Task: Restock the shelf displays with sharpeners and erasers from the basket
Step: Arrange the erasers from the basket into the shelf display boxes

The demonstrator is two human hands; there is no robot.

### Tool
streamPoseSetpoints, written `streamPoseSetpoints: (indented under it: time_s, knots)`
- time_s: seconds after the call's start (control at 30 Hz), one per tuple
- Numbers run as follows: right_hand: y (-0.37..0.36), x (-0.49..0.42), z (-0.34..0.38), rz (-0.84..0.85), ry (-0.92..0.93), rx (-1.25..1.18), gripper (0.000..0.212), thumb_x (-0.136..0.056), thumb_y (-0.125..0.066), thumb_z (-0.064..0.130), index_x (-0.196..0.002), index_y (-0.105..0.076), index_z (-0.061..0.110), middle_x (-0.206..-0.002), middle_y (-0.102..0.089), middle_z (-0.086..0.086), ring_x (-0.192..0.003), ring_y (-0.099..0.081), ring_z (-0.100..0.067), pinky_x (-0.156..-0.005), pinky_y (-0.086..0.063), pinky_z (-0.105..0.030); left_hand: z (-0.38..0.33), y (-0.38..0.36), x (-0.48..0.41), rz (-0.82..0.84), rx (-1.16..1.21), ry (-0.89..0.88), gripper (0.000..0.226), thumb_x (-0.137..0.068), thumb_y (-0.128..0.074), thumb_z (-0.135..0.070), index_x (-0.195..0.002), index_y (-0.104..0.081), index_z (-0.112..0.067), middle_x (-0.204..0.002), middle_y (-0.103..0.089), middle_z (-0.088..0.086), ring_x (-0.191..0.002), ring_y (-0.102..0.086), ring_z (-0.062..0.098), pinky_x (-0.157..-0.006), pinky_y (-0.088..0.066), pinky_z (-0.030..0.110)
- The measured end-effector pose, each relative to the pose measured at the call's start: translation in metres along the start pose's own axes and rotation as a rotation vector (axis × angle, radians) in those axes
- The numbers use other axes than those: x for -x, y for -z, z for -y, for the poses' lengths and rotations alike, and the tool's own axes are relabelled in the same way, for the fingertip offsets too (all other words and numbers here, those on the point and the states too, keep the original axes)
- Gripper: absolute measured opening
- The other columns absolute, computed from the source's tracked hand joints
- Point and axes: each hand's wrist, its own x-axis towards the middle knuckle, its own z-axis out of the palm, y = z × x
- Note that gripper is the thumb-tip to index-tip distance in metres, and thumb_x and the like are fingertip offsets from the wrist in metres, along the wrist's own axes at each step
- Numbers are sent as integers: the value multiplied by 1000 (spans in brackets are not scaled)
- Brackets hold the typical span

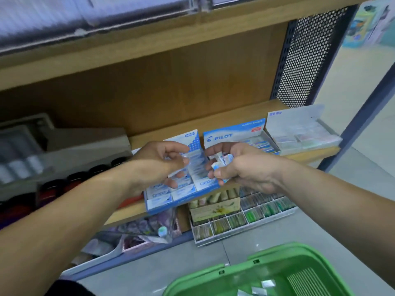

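My right hand (241,167) grips a small bunch of wrapped erasers (222,162), white with blue and red print, above the shelf. My left hand (158,165) is beside it, fingers curled, pinching what looks like one clear-wrapped eraser (177,159); the blur hides the detail. Both hands hover over a blue Campus eraser display box (183,193) on the wooden shelf (224,120). To its right stands a blue-and-white Pilot eraser box (233,134). The green basket (284,274) sits at the bottom right with a few wrapped pieces (258,288) inside.
A clear plastic display box (303,131) of pale erasers stands at the shelf's right end. Dark bottles (70,182) line the shelf on the left. Below, a divided tray (245,218) holds green items. A black perforated panel (305,58) closes the shelf's right side.
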Motion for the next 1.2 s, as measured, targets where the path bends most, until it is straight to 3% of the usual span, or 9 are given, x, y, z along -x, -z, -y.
streamPoseSetpoints:
  time_s: [0.13,0.27,0.43,0.57,0.7,0.8,0.87,1.03,1.2]
  knots:
    - [-9,-5,-3,10,-71,-100,42,-91,-57,-19,-128,-55,1,-95,-68,-21,-72,-66,-25,-61,-59,-30,20,16,1,-18,-187,-16,27,-89,-74,4,-108,-72,-15,-113,-73,10,-83,-73,9,-73,-58,18]
    - [-10,-13,-2,-32,-88,-64,37,-94,-61,-11,-125,-59,10,-93,-66,-10,-72,-69,-19,-57,-60,-36,25,16,-2,-68,-275,-25,23,-85,-81,-7,-101,-75,-23,-103,-76,-1,-94,-73,16,-86,-58,28]
    - [-8,-19,1,-65,-75,35,30,-94,-60,-14,-116,-64,6,-100,-64,-22,-78,-73,-25,-67,-64,-33,29,9,-10,-42,-352,38,17,-76,-91,-16,-88,-79,-21,-81,-77,-3,-79,-73,13,-81,-61,28]
    - [-8,-17,1,-42,-87,50,33,-95,-57,-16,-118,-66,5,-105,-64,-30,-93,-77,-30,-77,-64,-31,27,5,-10,-28,-487,20,6,-83,-85,-26,-88,-80,-26,-84,-75,-15,-80,-68,-1,-68,-49,7]
    - [-9,-18,-1,-75,-85,-46,36,-87,-62,-22,-115,-68,1,-115,-63,-23,-92,-76,-38,-74,-65,-36,30,1,-11,-15,-513,-3,8,-86,-82,-28,-93,-79,-25,-87,-73,-15,-80,-66,-1,-64,-44,6]
    - [-11,-16,-1,-83,-85,-48,42,-82,-70,-20,-116,-70,4,-110,-68,-15,-90,-77,-35,-72,-65,-36,24,-1,-10,-87,-427,-47,10,-92,-75,-23,-96,-74,-32,-95,-74,-13,-86,-68,1,-71,-48,12]
    - [-12,-16,-1,-102,-63,-45,42,-79,-73,-19,-114,-71,5,-100,-71,-12,-87,-77,-29,-71,-65,-34,16,-5,-6,-79,-264,-74,17,-95,-69,-18,-98,-76,-33,-90,-75,-11,-77,-68,1,-66,-49,17]
    - [-12,-15,-3,-118,-38,-47,43,-75,-77,-19,-113,-69,0,-106,-67,-19,-94,-76,-33,-69,-64,-32,3,-17,6,56,-128,-100,12,-97,-68,-18,-106,-76,-18,-78,-74,2,-66,-64,9,-61,-54,24]
    - [-4,-11,-1,-112,-30,-65,37,-80,-75,-14,-114,-67,-1,-90,-72,-16,-90,-77,-32,-68,-65,-34,5,-21,2,74,-50,-75,12,-96,-71,-15,-107,-71,-11,-81,-74,6,-71,-67,13,-66,-56,25]
